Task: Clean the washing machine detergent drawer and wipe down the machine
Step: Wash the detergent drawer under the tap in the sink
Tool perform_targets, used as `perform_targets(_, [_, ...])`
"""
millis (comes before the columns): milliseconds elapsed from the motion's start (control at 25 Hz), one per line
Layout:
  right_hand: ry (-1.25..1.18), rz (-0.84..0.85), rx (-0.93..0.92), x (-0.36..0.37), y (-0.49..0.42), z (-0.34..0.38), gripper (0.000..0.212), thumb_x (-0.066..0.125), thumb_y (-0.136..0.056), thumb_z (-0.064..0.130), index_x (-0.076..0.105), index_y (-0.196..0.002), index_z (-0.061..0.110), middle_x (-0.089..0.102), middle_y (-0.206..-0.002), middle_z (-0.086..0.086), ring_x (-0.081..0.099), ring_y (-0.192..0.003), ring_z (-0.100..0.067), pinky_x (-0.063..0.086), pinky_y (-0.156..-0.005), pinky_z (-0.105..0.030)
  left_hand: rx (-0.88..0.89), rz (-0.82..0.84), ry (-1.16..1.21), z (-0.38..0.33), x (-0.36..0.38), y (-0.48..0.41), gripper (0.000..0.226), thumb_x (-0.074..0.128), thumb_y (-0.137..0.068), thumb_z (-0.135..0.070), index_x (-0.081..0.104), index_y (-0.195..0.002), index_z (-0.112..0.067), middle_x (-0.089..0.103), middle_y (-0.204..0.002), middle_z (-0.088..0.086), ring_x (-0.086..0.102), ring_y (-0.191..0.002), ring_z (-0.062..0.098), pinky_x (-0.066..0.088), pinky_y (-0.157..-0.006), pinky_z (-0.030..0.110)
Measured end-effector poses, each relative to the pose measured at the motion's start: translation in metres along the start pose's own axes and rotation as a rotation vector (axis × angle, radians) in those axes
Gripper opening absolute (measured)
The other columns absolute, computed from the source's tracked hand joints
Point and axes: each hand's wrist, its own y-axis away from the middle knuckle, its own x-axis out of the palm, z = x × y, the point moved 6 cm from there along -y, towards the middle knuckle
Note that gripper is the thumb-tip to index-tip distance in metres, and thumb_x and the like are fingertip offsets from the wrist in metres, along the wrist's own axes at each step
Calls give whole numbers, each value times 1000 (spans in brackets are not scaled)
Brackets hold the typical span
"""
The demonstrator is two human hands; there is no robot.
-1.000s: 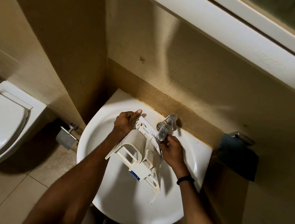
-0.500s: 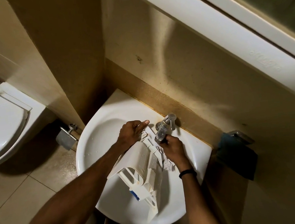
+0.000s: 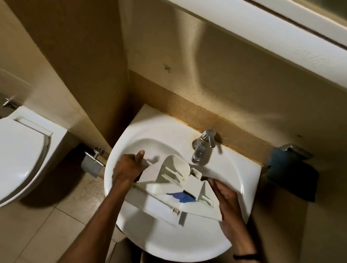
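Detergent drawer (image 3: 163, 206) across sink (image 3: 182, 251), long axis 10–4 o'clock, compartments up. L hand (image 3: 127, 169) gripping 10 o'clock end; R hand (image 3: 227, 198) against 4 o'clock end, fingers near straight.

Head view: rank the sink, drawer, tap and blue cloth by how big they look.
1. sink
2. drawer, though it is held nearer the camera
3. blue cloth
4. tap
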Motion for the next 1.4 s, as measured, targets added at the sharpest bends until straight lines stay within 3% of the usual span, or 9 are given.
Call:
perform_targets(240, [-233,82,58,0,12,-4,89,69,-74,74,63,-131,7,64,-131,-22,61,-122,-38,48,-101,-51,-227,162,-224,41,17,30,50,47,-105,-53,57,-98,-5,58,-73,7,61,-79,30,45,-78,34])
perform_targets(520, [-294,-29,182,-10,-36,-7,34,65,-89,25,73,-115,4,70,-121,-19,63,-118,-39,45,-108,-53,-188,382,-376,49,42,41,56,38,-106,-58,62,-98,-8,71,-111,12,66,-105,33,50,-94,37])
perform_targets(720, [-322,-137,340,-5,-67,-5,31,57,-92,28,72,-104,4,74,-108,-16,71,-84,-30,53,-74,-35,-145,389,-625,28,41,59,50,41,-104,-51,65,-126,-13,68,-128,13,65,-120,34,51,-104,41])
perform_targets(840, [-247,-222,293,-8,-73,-7,34,56,-91,44,70,-111,20,75,-112,-11,71,-98,-34,53,-81,-40,76,295,-158,-7,40,67,43,40,-98,-43,67,-122,-19,68,-122,6,65,-120,30,53,-99,44])
perform_targets(920, [-221,-277,318,-14,-75,-19,39,55,-87,54,69,-112,28,77,-106,-8,72,-95,-33,55,-82,-41,53,301,462,-32,35,87,50,31,-107,-60,72,-116,-31,75,-111,-4,71,-107,19,56,-91,40])
perform_targets(1000, [-189,-249,365,-20,-83,-36,68,56,-74,73,65,-127,30,74,-114,-7,71,-103,-32,53,-95,-46,-37,307,677,-44,41,96,65,22,-99,-74,70,-119,-36,75,-118,-2,69,-110,19,52,-101,41])
perform_targets(1200, [-160,-230,430,-32,-66,-40,73,47,-80,76,69,-122,21,72,-121,-11,66,-116,-31,43,-107,-49,-165,153,562,-51,51,97,102,9,-91,-85,59,-141,-11,60,-143,16,59,-122,31,39,-114,47])
perform_targets(1320, [-319,-202,397,-45,-77,-61,57,58,-84,65,60,-135,40,34,-162,-4,25,-151,-31,16,-122,-53,-210,177,396,-63,49,88,111,0,-88,-85,60,-138,-6,60,-141,23,60,-122,36,42,-111,47])
perform_targets(1400, [-297,-176,431,-38,-78,-54,43,60,-88,50,70,-124,29,48,-152,-7,41,-141,-34,29,-117,-52,-181,208,322,-71,46,77,113,-2,-86,-86,52,-149,-10,47,-155,24,50,-137,39,36,-115,47])
